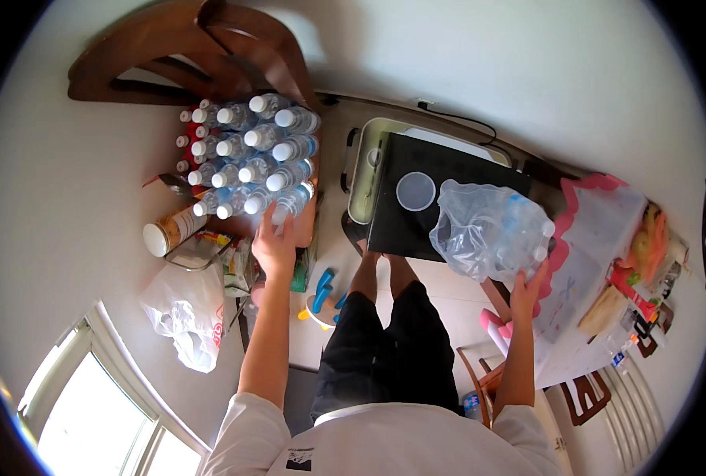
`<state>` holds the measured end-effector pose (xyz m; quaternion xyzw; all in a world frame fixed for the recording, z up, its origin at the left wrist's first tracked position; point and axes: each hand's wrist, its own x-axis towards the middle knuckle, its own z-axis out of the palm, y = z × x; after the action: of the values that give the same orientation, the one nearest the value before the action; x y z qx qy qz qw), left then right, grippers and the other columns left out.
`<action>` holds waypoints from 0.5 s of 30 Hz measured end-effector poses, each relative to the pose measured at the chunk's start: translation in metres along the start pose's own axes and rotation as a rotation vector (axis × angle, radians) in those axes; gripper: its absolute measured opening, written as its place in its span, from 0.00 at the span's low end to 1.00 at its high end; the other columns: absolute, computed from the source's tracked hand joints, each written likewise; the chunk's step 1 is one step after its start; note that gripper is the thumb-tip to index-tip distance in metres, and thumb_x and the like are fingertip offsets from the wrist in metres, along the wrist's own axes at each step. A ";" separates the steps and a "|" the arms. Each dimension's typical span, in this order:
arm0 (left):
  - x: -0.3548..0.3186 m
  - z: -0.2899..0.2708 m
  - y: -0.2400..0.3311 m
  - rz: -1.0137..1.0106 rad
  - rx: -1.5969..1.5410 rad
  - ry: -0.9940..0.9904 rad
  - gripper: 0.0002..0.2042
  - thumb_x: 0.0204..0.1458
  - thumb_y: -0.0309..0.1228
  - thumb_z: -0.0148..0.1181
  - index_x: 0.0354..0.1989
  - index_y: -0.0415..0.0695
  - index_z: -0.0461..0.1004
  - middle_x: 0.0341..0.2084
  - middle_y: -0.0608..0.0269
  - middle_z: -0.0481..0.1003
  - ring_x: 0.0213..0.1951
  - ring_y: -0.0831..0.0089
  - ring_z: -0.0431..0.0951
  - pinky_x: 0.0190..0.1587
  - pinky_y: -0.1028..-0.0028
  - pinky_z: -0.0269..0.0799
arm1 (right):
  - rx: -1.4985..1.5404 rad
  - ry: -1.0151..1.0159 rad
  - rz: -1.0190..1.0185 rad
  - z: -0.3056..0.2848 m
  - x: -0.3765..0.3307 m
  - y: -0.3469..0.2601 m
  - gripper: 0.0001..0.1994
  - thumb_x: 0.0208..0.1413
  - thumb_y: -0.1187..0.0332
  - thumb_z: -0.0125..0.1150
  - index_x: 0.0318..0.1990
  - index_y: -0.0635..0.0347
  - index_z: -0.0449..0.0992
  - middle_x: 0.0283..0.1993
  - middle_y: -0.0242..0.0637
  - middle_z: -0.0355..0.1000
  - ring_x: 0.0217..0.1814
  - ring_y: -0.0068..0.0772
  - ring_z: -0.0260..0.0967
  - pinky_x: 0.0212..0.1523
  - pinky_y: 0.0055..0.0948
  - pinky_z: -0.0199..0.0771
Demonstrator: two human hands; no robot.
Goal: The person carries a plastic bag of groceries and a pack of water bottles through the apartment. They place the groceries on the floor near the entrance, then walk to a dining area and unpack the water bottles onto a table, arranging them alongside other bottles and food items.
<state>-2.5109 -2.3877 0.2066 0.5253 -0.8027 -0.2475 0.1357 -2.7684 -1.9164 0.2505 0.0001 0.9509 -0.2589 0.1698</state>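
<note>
Head view: bottles [262, 136] between left hand [274, 247] and chairback [250, 36]

At upper left, clear white-capped plastic bottles [258, 168] leave only slits, with a curved brown wooden chair back [259, 36] behind. Upper centre offers an open gap; right of it, a bulging transparent plastic bag [480, 226] obstructs the black rectangular surface [397, 230].

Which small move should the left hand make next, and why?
Probably the left hand should close its grip around the nearest bottle: its fingers are at that bottle, while the right hand is at the clear bag, where other bottles show.
</note>
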 end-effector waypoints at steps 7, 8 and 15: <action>-0.023 -0.014 0.032 0.197 0.127 0.103 0.20 0.54 0.27 0.66 0.58 0.45 0.78 0.57 0.53 0.76 0.56 0.50 0.75 0.56 0.57 0.73 | 0.199 0.007 0.000 0.006 -0.001 -0.012 0.36 0.61 0.75 0.51 0.76 0.64 0.46 0.75 0.53 0.53 0.78 0.50 0.50 0.76 0.40 0.50; -0.027 -0.020 0.050 0.320 0.206 0.106 0.19 0.54 0.26 0.65 0.55 0.44 0.79 0.57 0.52 0.76 0.59 0.49 0.73 0.62 0.55 0.68 | 0.201 0.014 0.002 0.006 -0.002 -0.014 0.36 0.60 0.76 0.51 0.76 0.64 0.46 0.75 0.52 0.53 0.78 0.49 0.50 0.76 0.40 0.49; -0.079 0.000 0.194 0.402 -0.520 -0.645 0.12 0.48 0.14 0.59 0.41 0.38 0.82 0.42 0.53 0.83 0.47 0.56 0.83 0.51 0.64 0.78 | 0.287 0.027 -0.145 0.015 0.002 0.005 0.37 0.58 0.81 0.48 0.77 0.61 0.47 0.74 0.50 0.54 0.76 0.44 0.53 0.73 0.36 0.53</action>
<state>-2.6286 -2.2524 0.3150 0.2040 -0.8010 -0.5604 0.0514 -2.7651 -1.9191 0.2351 -0.0407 0.9039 -0.4036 0.1359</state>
